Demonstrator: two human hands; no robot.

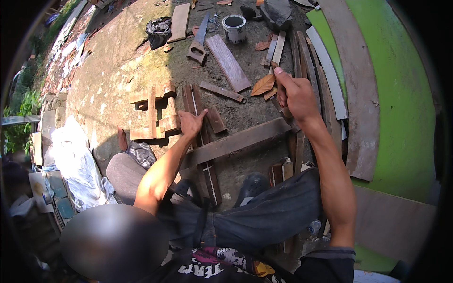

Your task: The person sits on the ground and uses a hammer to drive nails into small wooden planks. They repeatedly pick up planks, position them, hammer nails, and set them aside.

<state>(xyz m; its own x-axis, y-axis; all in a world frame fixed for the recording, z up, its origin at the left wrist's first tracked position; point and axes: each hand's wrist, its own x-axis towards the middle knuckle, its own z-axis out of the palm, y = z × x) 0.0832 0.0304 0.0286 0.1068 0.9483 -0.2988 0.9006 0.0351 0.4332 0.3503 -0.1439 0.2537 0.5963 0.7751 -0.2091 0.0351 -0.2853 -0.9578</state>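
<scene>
My left hand (192, 123) grips a long dark wooden strip (210, 181) with a pale line down its middle, the thumb at its right edge. The strip crosses a wide dark plank (238, 143) that lies at a slant in front of my knees. Over the plank's right end, my right hand (296, 96) is closed in a fist. Something slim and brown shows by its thumb, mostly hidden by the fingers, so I cannot make out its kind. Close to that fist is a dry brown leaf (263, 85). A short wood block (216, 120) lies right of my left hand.
A joined wooden frame (152, 113) lies left of my hand. Beyond are a handsaw (199, 40), a board (228, 63), a paint can (234, 29) and a dark rock (276, 14). Green panels (396, 94) and planks line the right; white plastic sheeting (78, 162) lies left.
</scene>
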